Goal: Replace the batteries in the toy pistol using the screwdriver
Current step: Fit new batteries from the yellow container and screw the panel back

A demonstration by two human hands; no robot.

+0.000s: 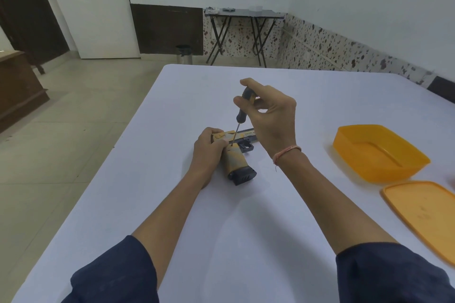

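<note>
A yellow and dark blue toy pistol (236, 162) lies on its side on the white table (172, 110), barrel pointing right, grip toward me. My left hand (208, 149) grips its rear end and holds it down. My right hand (268, 115) pinches the dark, yellow-banded handle of a small screwdriver (242, 108) between thumb and fingers. The tool stands nearly upright, and its thin shaft runs down to a spot on the pistol's upper grip, just right of my left thumb. No batteries are visible.
An open orange plastic container (379, 152) sits at the table's right, its orange lid (423, 214) lying flat nearer to me. The table's left edge drops to a tiled floor. A folding table (243, 15) and a small bin (184, 54) stand by the far wall.
</note>
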